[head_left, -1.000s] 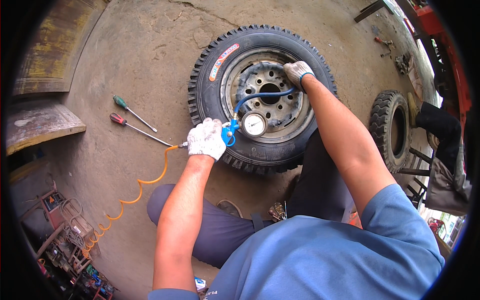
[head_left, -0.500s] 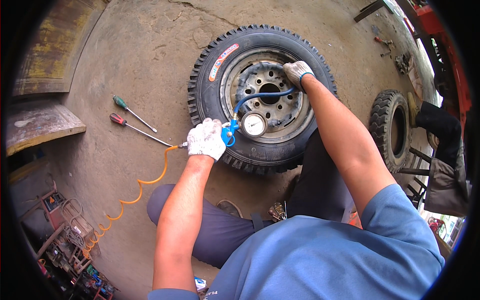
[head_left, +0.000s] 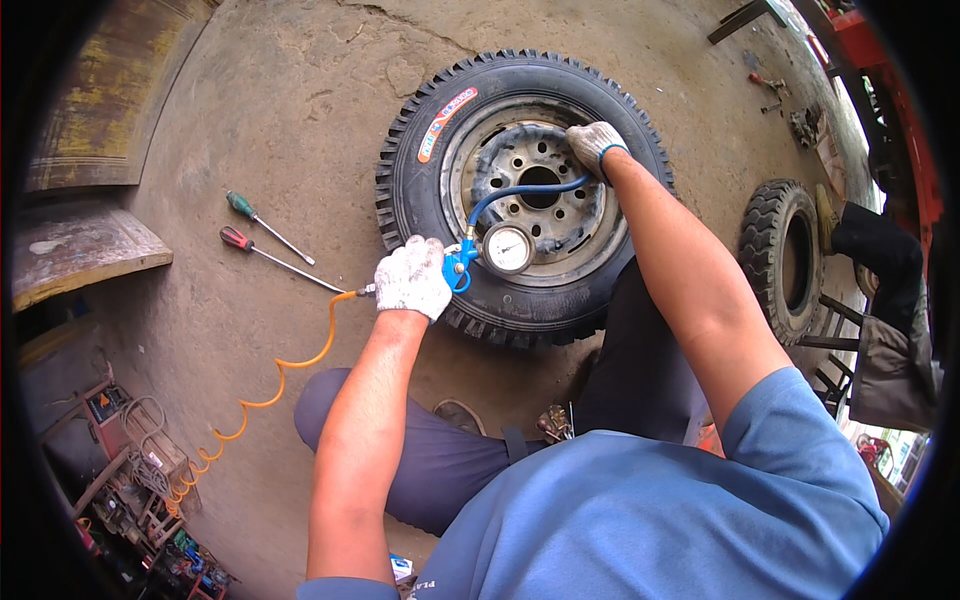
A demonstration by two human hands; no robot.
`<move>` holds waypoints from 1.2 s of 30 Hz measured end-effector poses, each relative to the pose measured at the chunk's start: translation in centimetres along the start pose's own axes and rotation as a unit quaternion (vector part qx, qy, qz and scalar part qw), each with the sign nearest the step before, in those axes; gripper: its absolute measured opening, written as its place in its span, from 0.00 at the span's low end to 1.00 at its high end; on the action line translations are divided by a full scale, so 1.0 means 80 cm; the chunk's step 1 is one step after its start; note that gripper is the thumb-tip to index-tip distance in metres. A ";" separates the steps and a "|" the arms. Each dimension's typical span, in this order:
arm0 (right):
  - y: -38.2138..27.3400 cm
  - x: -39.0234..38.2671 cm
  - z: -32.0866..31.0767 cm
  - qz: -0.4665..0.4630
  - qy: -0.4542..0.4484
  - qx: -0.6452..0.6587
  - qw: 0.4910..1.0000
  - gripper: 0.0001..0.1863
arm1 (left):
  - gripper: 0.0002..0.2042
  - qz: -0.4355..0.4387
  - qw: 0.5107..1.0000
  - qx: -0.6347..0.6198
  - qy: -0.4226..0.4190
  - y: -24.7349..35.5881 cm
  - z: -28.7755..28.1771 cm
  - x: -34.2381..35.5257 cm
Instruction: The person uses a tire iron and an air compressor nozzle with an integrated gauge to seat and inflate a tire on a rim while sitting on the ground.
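Observation:
A wheel with a chunky-treaded black tire (head_left: 420, 190) and a worn steel rim (head_left: 490, 150) lies flat on the floor in front of me. My left hand (head_left: 412, 280), in a white work glove, is wrapped round a blue tire inflator (head_left: 458, 265) with a round white dial gauge (head_left: 508, 248). A dark blue hose (head_left: 525, 189) arcs from the inflator across the rim's centre hole to my right hand (head_left: 597, 146). That gloved hand is closed on the hose end at the rim's right inner edge; its fingertips and the valve are hidden. An orange coiled air hose (head_left: 283, 365) joins the inflator's rear.
Two screwdrivers, one green-handled (head_left: 240, 205) and one red-and-black (head_left: 236, 238), lie on the floor to the left. A loose tire (head_left: 785, 262) leans at the right, near another person's dark-clothed leg (head_left: 875, 250). A wooden ledge (head_left: 90, 255) and cluttered machinery (head_left: 125, 440) line the left.

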State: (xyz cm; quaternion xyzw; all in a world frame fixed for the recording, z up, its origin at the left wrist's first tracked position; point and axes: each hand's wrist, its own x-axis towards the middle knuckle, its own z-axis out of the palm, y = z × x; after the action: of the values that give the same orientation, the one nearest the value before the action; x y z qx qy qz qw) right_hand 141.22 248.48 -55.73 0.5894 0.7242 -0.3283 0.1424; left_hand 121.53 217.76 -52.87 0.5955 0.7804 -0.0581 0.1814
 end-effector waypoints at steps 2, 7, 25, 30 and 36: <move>0.003 0.002 0.000 -0.013 0.010 -0.021 1.000 0.24 | 0.14 -0.003 1.000 0.006 0.009 0.002 0.001 -0.001; 0.005 0.002 0.000 -0.003 0.017 -0.006 1.000 0.24 | 0.14 -0.013 0.999 0.012 0.027 0.009 -0.001 -0.005; -0.007 -0.008 -0.004 0.035 -0.019 0.055 0.998 0.22 | 0.13 -0.017 1.000 0.021 0.012 0.007 0.005 -0.005; 0.003 0.000 -0.001 -0.003 -0.009 0.016 1.000 0.22 | 0.13 -0.011 1.000 0.022 0.020 0.006 0.003 -0.003; 0.004 0.006 0.004 -0.065 0.002 -0.124 0.990 0.20 | 0.13 -0.012 1.000 0.017 0.016 0.006 0.001 -0.003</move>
State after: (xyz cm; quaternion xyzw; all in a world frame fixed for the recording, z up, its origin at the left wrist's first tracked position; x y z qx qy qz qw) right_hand 141.37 248.72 -56.35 0.5194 0.7965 -0.2435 0.1910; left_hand 122.10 217.65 -52.75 0.5899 0.7894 -0.0637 0.1577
